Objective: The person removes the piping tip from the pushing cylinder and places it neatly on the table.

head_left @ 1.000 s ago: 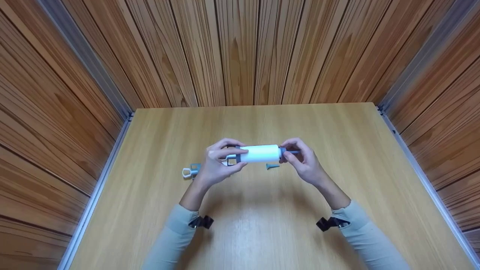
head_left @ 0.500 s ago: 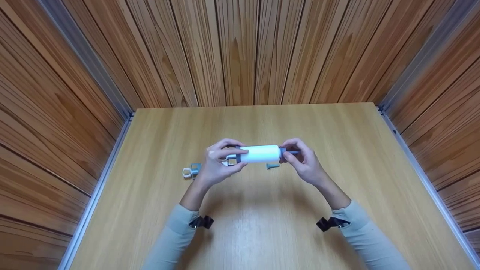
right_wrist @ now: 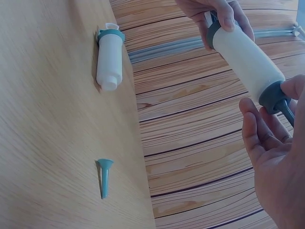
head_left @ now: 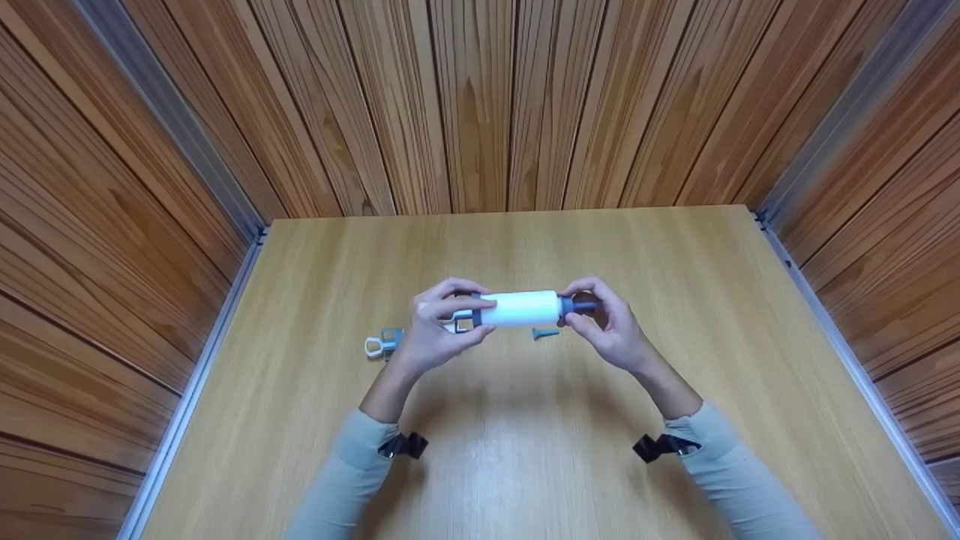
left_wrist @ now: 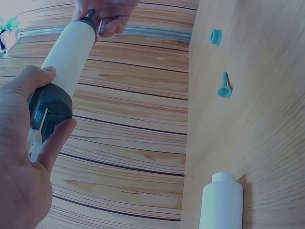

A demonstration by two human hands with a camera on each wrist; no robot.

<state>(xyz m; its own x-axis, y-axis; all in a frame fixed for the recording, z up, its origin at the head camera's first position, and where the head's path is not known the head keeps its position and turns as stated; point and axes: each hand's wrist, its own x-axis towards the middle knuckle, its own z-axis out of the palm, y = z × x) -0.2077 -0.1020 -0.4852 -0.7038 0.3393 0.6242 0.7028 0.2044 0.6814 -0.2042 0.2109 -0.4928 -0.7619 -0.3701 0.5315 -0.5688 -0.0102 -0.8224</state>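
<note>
An icing syringe [head_left: 521, 308] with a white barrel and dark blue-grey ends is held level above the table, between both hands. My left hand [head_left: 442, 319] grips its handle end; the thumb [left_wrist: 40, 76] lies along the dark collar [left_wrist: 55, 102] and barrel. At the other end, my right hand [head_left: 611, 326] has thumb and fingers round the dark nozzle cap [right_wrist: 274, 98]. Past that cap points a thin dark nozzle [head_left: 586, 305]. The right fingertips [right_wrist: 248, 105] are right at the cap's edge in the right wrist view.
On the wooden table [head_left: 510, 465] lies a second white syringe [right_wrist: 109, 59] with a teal collar, partly behind my left hand in the head view. A loose teal nozzle [right_wrist: 105, 176] and a small teal ring [left_wrist: 216, 37] lie nearby. Wood-panelled walls [head_left: 480, 105] enclose the table.
My right thumb and fingers have shifted slightly at the cap, so more of the dark nozzle shows. The left hand and the barrel have stayed in place.
</note>
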